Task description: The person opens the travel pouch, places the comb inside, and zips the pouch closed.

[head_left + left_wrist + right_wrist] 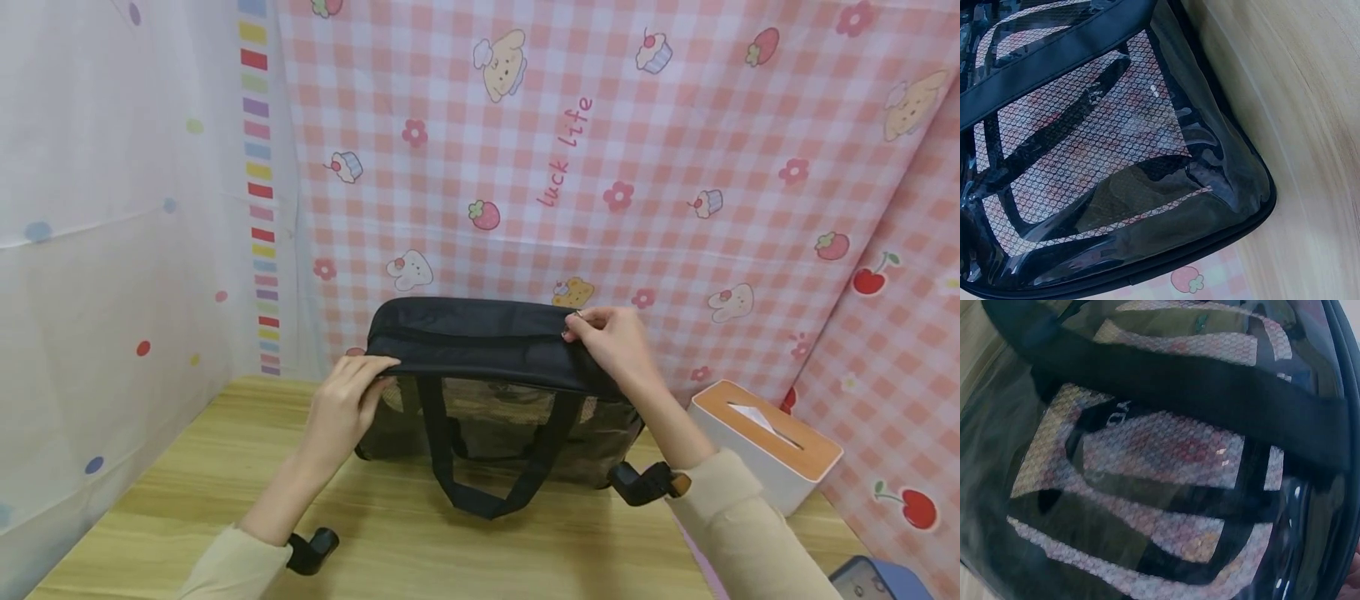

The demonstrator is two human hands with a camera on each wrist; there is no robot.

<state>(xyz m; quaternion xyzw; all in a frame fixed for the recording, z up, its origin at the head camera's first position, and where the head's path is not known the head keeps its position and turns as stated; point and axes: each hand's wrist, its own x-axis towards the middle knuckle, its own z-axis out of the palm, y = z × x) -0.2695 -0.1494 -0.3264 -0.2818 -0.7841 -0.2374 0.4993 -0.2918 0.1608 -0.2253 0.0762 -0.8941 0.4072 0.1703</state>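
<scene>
Bare left hand (347, 402), bare right hand (617, 343); plain pale beige sleeves (738, 521). Bent black left wrist unit (313, 552) and right wrist unit (640, 484), brown-orange patch (680, 484) beside the latter.

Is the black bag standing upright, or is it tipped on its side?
Upright: the bag stands on the table, its top facing up, its front handle hanging down.

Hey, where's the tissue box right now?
The tissue box stands on the table at the right of the head view, right of the bag and beside the right sleeve.
</scene>
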